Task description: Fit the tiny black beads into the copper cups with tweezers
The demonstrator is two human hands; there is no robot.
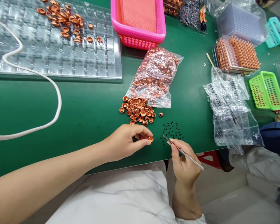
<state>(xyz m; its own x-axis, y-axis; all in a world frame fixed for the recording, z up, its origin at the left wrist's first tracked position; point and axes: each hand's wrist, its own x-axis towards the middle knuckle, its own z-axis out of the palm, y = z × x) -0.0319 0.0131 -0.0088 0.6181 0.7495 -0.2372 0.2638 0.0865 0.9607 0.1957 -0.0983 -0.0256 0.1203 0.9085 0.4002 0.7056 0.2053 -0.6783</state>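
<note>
My left hand [128,141] pinches a small copper ring [150,138] between thumb and fingertips, just above the green table [88,109]. My right hand [184,163] grips metal tweezers [183,151], whose tip points up-left toward a scatter of tiny black beads [172,131]. A loose pile of copper rings [138,111] lies just beyond my left hand. Behind the pile sits a clear plastic bag of copper rings [155,76].
A clear compartment tray [53,53] with several copper rings sits far left, and a white cable [50,82] loops across it. A pink basket [140,21], a green basket [266,90], clear bags [231,112] and a rack of copper parts [238,54] stand around. Another person's sleeve [275,137] is at right.
</note>
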